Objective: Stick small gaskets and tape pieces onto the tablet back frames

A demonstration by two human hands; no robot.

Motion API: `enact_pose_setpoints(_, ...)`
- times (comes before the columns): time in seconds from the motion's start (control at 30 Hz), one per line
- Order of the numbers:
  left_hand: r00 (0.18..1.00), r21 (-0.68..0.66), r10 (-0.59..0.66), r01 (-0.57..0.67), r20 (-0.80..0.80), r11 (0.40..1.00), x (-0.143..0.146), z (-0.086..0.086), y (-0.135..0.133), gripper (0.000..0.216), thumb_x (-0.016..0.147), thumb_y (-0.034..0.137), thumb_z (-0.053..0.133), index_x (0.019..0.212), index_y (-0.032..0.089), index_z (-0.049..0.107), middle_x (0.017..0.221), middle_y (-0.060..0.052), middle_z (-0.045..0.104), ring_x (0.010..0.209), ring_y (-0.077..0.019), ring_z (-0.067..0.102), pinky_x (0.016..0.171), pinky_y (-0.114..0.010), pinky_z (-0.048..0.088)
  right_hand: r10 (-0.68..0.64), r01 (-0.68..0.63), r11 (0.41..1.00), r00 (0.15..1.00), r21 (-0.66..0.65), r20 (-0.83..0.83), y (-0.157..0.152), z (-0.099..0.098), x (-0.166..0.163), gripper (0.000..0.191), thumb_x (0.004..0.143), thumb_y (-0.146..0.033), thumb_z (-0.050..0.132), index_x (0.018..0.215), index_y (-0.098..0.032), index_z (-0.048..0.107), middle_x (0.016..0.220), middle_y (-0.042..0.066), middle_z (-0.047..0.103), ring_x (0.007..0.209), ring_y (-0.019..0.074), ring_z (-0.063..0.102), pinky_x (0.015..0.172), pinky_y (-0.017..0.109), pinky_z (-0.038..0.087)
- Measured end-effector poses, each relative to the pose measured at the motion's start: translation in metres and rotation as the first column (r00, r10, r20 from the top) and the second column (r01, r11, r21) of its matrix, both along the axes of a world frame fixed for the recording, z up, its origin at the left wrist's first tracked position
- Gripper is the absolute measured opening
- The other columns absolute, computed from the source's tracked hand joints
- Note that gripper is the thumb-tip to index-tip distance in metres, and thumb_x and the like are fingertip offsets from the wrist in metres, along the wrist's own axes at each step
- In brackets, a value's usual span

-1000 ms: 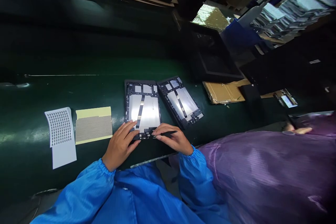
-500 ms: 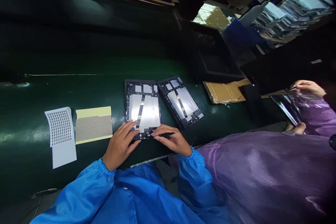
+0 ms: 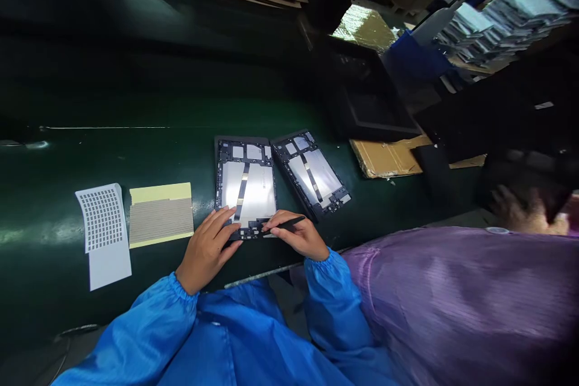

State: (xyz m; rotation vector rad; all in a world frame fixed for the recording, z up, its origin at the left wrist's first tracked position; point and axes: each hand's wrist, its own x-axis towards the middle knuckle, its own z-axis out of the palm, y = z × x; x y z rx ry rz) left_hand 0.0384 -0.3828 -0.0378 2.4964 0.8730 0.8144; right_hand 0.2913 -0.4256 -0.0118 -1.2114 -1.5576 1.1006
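An opened tablet lies on the green table with its silver inside facing up and a dark ribbon cable across it. My left hand rests on its lower left corner, fingers stretched out and apart. Between the fingertips of my right hand are slim black tweezers, their tip at the small parts along the tablet's bottom edge. Whether the tip grips anything is too small to tell. A second opened tablet lies tilted just to the right, its top corner against the first.
At left lie a white sheet of small dark labels and a yellow-edged sheet of thin grey strips. Flat cardboard and a black tray are at right. A co-worker in a purple sleeve sits close on my right.
My right hand and the tweezers have shifted slightly, with the tweezers' rear end higher. My left hand stays put. The co-worker's hands have moved, now blurred, and the shiny film they held is out of sight.
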Motion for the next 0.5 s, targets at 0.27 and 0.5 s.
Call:
enact_pose_setpoints(0.27, 1.0, -0.02, 0.006, -0.006, 0.0, 1.0, -0.0001, 0.001, -0.0001, 0.027, 0.096, 0.024, 0.06, 0.122, 0.018, 0.059, 0.14, -0.015, 0.06, 0.137, -0.0281, 0.051, 0.112, -0.051, 0.047, 0.023, -0.025, 0.999, 0.998, 0.031, 0.064, 0.0009, 0.0065, -0.0013, 0.017, 0.096, -0.032, 0.064, 0.097, -0.02, 0.076, 0.091, 0.008, 0.076, 0.087, 0.0198, 0.072, 0.08, 0.034, 0.058)
enact_pose_setpoints(0.5, 1.0, -0.017, 0.005, -0.005, 0.002, 1.0, -0.0003, 0.0009, 0.0003, 0.027, 0.096, 0.024, 0.06, 0.122, 0.018, 0.059, 0.139, -0.015, 0.06, 0.137, -0.0287, 0.051, 0.112, -0.051, 0.047, 0.025, -0.027, 0.999, 0.998, 0.04, 0.063, 0.0015, 0.0061, -0.0022, 0.017, 0.096, -0.031, 0.064, 0.097, -0.019, 0.075, 0.091, 0.008, 0.076, 0.086, 0.0193, 0.071, 0.079, 0.033, 0.058)
